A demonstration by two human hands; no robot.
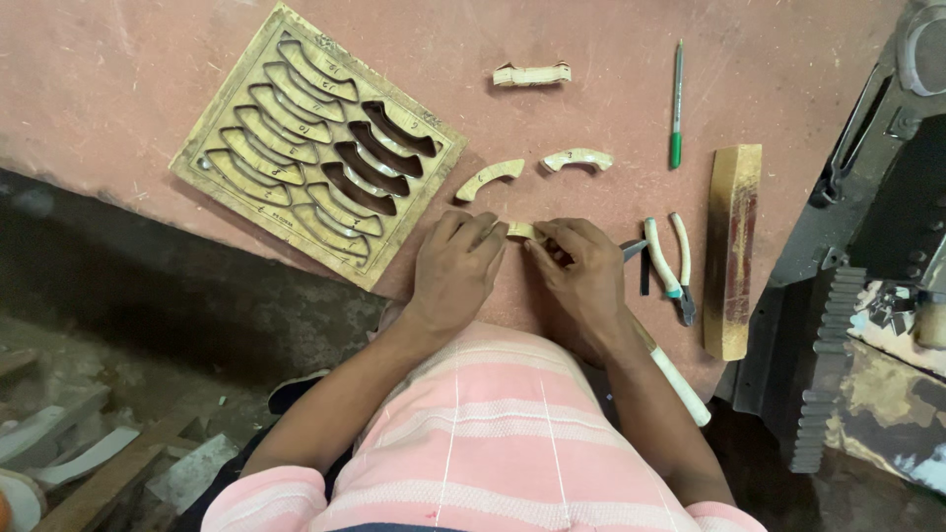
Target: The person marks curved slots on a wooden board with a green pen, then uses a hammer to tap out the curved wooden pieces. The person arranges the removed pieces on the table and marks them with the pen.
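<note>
A reddish worktable [148, 79] carries a slotted wooden template [317, 143], curved wooden pieces [489, 178], pen [676, 103], pliers [670, 268] and wooden block [732, 246].

A small curved piece [520, 230] is pinched between the left hand [455, 268] and right hand [579, 271] — two similar pieces [490, 178] lie just beyond, a slotted template [317, 143] far left, pliers [672, 268] right.

Mostly hidden between left hand [455, 268] and right hand [581, 271]: small pale piece [522, 230]. Cut off at right edge: dark machine [877, 197].
</note>
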